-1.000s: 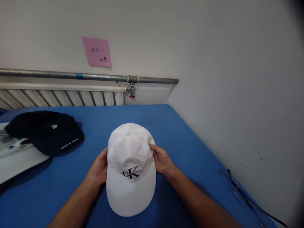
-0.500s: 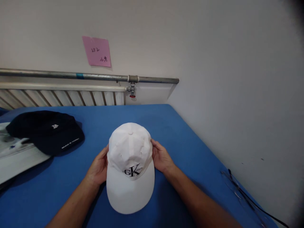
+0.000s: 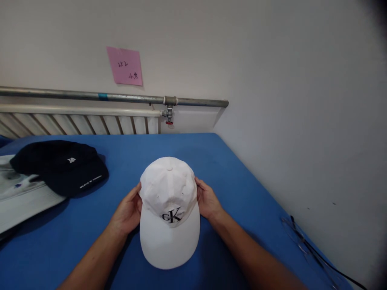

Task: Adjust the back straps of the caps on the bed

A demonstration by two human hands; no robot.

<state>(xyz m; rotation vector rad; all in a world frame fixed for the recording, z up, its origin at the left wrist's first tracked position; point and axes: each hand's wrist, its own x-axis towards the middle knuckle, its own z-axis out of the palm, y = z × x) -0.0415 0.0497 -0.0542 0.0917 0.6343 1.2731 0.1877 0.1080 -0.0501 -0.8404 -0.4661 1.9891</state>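
A white baseball cap [image 3: 169,189] with a black "CK" logo is between my two hands, its brim pointing toward me. My left hand [image 3: 127,211] grips the cap's left side, with the thumb at the edge and the other fingers partly hidden behind and under it. On the opposite side my right hand [image 3: 208,199] holds the cap's edge, its fingertips hidden by the crown. The cap appears slightly above the blue surface [image 3: 242,193]; whether it touches cannot be made out.
At the left a black cap [image 3: 60,165] lies partly over a pale cap [image 3: 27,205]. Glasses [image 3: 298,233] and a black cable [image 3: 335,268] are by the right wall. Behind stand a radiator [image 3: 75,123], a metal pipe [image 3: 130,98] and a pink note [image 3: 125,66].
The white cap has shifted slightly to the right and turned a little. Both hands stay on its sides, and the view has moved very slightly.
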